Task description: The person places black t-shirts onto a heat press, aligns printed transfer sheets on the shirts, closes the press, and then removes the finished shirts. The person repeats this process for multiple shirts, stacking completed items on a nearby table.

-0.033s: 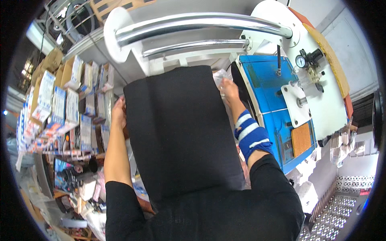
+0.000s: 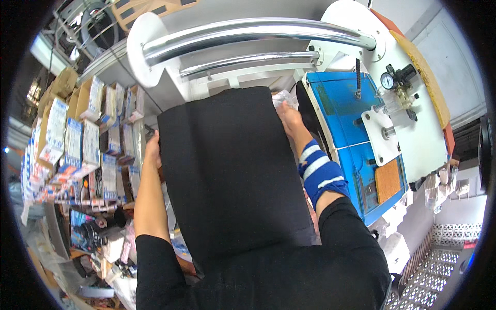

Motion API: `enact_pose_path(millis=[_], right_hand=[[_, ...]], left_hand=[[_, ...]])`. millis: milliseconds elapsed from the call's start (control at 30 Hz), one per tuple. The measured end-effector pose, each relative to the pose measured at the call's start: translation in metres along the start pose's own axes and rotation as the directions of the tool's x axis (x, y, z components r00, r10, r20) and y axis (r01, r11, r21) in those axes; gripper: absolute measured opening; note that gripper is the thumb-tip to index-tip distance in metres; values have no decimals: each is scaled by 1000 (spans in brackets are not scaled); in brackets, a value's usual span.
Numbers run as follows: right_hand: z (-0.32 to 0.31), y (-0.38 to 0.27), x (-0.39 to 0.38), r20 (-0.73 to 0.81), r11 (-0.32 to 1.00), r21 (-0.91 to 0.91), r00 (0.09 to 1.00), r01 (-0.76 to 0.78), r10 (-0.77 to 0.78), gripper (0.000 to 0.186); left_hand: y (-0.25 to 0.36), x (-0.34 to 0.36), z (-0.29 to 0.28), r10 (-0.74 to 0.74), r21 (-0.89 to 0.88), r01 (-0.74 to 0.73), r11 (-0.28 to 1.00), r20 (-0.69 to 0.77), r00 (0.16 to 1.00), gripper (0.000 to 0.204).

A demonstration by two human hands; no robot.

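A large, flat black fabric piece (image 2: 232,165) spreads in front of me, its lower end running up against my black shirt. At its left edge my left hand (image 2: 153,149) is closed, the fingertips partly hidden behind the fabric. My right hand (image 2: 290,120) grips the upper right edge, with the fingers largely out of sight. Crumpled clear plastic (image 2: 285,98) shows just beyond the right hand. A blue and white striped band (image 2: 321,171) wraps my right forearm.
Beyond the fabric, a thick chrome bar (image 2: 258,30) spans a white machine frame. On the right sits a blue machine panel (image 2: 338,103) with a pressure gauge (image 2: 387,80). Stacked cardboard boxes (image 2: 82,139) fill the left, above a cluttered bench with a small screen (image 2: 82,230).
My right hand has shifted slightly left and my left hand sits a little lower in the picture. Both remain at the black fabric's edges.
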State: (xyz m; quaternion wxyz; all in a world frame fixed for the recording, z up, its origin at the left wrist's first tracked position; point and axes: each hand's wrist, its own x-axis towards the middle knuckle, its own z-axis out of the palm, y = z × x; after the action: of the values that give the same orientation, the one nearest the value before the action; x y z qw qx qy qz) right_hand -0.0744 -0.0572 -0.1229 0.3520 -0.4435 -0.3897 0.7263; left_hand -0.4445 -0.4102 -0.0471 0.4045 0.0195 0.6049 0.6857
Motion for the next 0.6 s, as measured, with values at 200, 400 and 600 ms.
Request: enact_pose_path(millis=[200,400,600], right_hand=[[66,-7,-16,43,943,-334,999,-6,21,39],[62,-5,-13,79,429,-836,849,342,-522,46],[49,-24,-11,-23,605,-728,870,323,-493,42]], left_hand=[[-32,33,-76,54,97,-48,994,-61,997,41],[-40,44,-107,609,800,-292,524,-112,785,43],[-15,14,-61,636,689,-374,621,-165,753,43]])
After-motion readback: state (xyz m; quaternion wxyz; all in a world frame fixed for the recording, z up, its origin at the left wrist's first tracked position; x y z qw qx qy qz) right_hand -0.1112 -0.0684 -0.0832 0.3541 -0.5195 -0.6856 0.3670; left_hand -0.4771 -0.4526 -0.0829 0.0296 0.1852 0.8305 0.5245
